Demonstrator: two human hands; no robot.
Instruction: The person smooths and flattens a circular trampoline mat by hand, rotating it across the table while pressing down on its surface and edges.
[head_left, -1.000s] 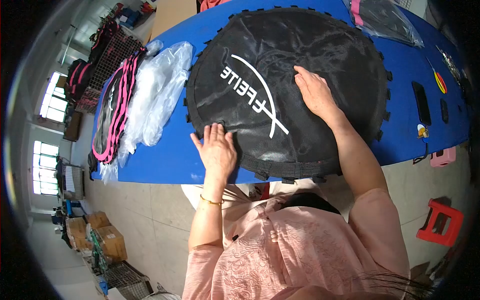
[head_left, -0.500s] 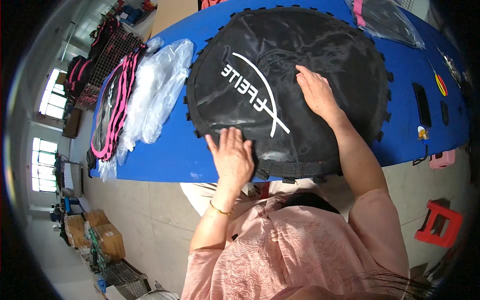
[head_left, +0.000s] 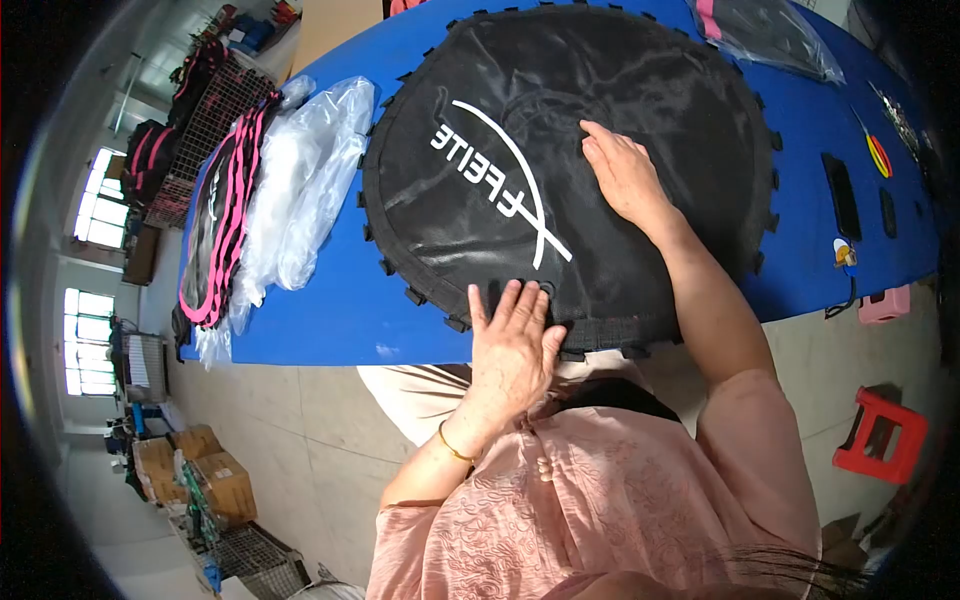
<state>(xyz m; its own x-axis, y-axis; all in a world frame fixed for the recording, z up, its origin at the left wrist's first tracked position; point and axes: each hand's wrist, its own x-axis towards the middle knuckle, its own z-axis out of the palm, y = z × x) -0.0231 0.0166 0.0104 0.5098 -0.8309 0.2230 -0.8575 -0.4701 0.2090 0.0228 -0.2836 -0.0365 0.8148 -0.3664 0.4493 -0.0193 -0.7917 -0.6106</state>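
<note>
Black mat being held flat under open hands

The round black mat is being spread on the blue tabletop, its near edge being pressed, it seems, by the left hand, fingers splayed. The right hand is being rested nearer the middle, open, fingers close together. Nothing is being gripped. Creases are being shown; any smoothing would call for flat palms. Clear plastic is being kept to the left.
</note>
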